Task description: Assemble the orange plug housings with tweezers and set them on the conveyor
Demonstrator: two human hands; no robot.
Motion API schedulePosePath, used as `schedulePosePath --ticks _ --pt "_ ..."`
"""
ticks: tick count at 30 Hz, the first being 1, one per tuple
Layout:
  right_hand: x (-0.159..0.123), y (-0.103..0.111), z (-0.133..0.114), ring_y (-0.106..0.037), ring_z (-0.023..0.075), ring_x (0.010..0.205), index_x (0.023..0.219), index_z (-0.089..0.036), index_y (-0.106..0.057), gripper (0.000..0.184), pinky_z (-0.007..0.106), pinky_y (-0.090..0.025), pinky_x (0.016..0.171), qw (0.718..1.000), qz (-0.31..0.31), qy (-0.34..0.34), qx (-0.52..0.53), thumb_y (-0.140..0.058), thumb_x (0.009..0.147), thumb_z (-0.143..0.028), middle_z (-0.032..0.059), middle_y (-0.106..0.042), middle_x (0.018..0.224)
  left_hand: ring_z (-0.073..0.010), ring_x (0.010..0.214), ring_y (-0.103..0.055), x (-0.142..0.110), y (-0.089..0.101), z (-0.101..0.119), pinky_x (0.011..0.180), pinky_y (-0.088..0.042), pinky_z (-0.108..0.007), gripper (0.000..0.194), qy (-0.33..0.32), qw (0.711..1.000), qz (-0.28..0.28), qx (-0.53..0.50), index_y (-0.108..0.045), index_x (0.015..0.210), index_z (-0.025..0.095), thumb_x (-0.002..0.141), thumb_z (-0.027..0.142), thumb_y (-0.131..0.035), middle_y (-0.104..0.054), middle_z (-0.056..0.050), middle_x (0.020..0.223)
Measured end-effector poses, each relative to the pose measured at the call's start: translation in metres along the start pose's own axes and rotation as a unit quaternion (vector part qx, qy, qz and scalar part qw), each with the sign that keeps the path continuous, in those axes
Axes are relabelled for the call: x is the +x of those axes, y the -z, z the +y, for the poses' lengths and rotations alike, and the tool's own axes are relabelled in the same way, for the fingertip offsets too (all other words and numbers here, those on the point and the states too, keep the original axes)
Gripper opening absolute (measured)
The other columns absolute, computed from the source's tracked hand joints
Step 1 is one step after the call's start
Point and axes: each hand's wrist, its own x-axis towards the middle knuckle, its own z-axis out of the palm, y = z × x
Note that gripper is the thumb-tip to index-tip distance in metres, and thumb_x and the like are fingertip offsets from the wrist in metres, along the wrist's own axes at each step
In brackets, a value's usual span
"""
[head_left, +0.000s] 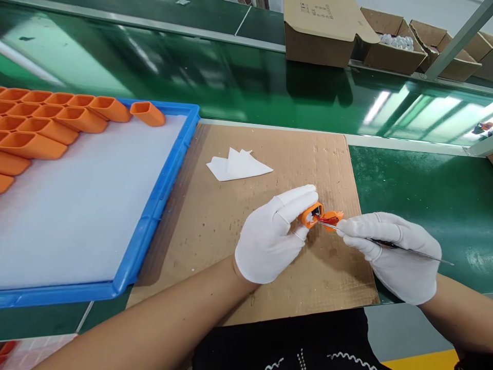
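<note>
My left hand [275,234], in a white glove, grips a small orange plastic housing [308,216] over the cardboard sheet. Dark parts and red wires [327,220] show at the housing's open end, and a second orange piece [334,220] hangs beside it, joined by the wires as far as I can see. In my white-gloved right hand [393,252] is a thin metal tool, seemingly tweezers [389,244], held between thumb and fingers. Its tip reaches the wires at the housing's opening. The fingers partly cover both the housing and the tool.
A blue tray [154,216] at left holds rows of orange hollow shells [50,126]. Folded white cloth or paper [241,165] lies on the cardboard sheet [215,246]. Open cardboard boxes [319,46] stand at the back right, beyond the green bench surface [408,190]. A metal post [458,38] rises at right.
</note>
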Motion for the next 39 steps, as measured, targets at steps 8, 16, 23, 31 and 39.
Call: schedulePosePath --ticks 8,16,23,31,39 --pt "0.0 -0.0005 0.0014 -0.076 0.0179 0.079 0.109 -0.034 -0.078 0.047 0.033 -0.067 0.076 1.0 0.008 0.013 -0.009 -0.08 0.076 -0.001 -0.001 -0.08 0.098 -0.0186 0.105 -0.073 -0.0001 0.0001 -0.0001 0.091 -0.063 -0.033 0.035 -0.012 1.0 0.001 0.017 -0.064 0.118 0.024 0.088 0.007 -0.061 -0.074 -0.007 0.125" --pt "-0.0007 0.0003 0.0037 -0.076 0.0162 0.083 0.117 -0.035 -0.075 0.054 0.029 -0.067 0.078 0.998 -0.017 0.05 -0.015 -0.077 0.078 0.002 -0.0014 -0.08 0.101 -0.0164 0.103 -0.074 0.0014 0.0005 -0.0001 0.09 -0.062 -0.028 0.035 -0.04 0.998 0.012 0.041 -0.063 0.119 0.02 0.087 0.004 -0.059 -0.075 -0.008 0.122" --pt "-0.0009 -0.0006 0.0028 -0.077 0.0163 0.084 0.117 -0.035 -0.075 0.053 0.029 -0.067 0.079 0.999 -0.014 0.044 -0.01 -0.076 0.078 0.002 -0.0013 -0.079 0.103 -0.0169 0.101 -0.074 0.001 -0.0004 -0.0011 0.087 -0.063 -0.029 0.033 -0.04 0.998 0.007 0.049 -0.063 0.118 0.018 0.088 0.004 -0.059 -0.074 -0.01 0.122" --pt "-0.0039 0.0028 0.004 -0.076 0.0164 0.086 0.122 -0.038 -0.072 0.059 0.03 -0.067 0.079 0.998 -0.035 0.053 -0.029 -0.075 0.08 0.003 -0.0022 -0.079 0.103 -0.0172 0.101 -0.074 -0.0001 -0.0009 -0.0005 0.085 -0.064 -0.03 0.034 -0.052 0.997 0.018 0.056 -0.061 0.118 0.02 0.088 0.005 -0.061 -0.074 -0.01 0.122" --pt "-0.0054 0.0038 0.0067 -0.076 0.0157 0.088 0.124 -0.036 -0.071 0.061 0.029 -0.067 0.082 0.997 -0.043 0.059 -0.031 -0.074 0.078 0.005 -0.0021 -0.079 0.105 -0.0171 0.1 -0.074 0.0022 -0.0024 -0.001 0.083 -0.063 -0.03 0.031 -0.059 0.997 0.019 0.054 -0.061 0.117 0.018 0.088 0.005 -0.061 -0.075 -0.011 0.121"
